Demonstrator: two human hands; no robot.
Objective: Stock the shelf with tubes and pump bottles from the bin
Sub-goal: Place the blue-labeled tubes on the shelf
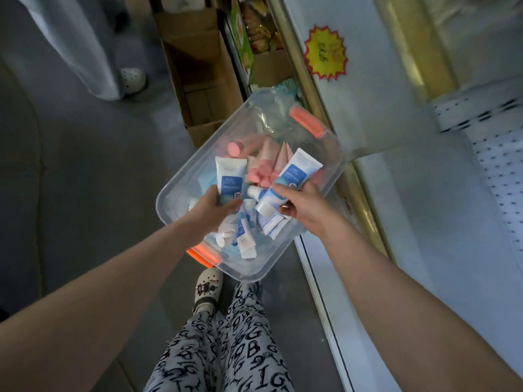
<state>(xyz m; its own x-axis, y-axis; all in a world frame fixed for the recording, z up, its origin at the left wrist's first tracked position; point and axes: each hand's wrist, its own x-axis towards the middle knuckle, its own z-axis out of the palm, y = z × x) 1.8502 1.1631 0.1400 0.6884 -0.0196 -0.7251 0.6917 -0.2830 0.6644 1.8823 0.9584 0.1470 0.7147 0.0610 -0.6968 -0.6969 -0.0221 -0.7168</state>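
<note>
A clear plastic bin (175, 190) with orange handles sits on the floor below me. Several white-and-blue tubes and pink tubes (261, 165) lie inside it. My left hand (215, 206) grips a white-and-blue tube (230, 179) over the bin's left part. In my right hand (300, 203) is a second white-and-blue tube (297, 172), held tilted with its cap pointing down-left. The white shelf (396, 210) runs along the right side.
An open cardboard box (198, 80) stands on the floor beyond the bin. A yellow starburst price tag (325, 53) is stuck on the shelf unit. Another person's shoe (133, 79) is at far left. My own feet stand just behind the bin.
</note>
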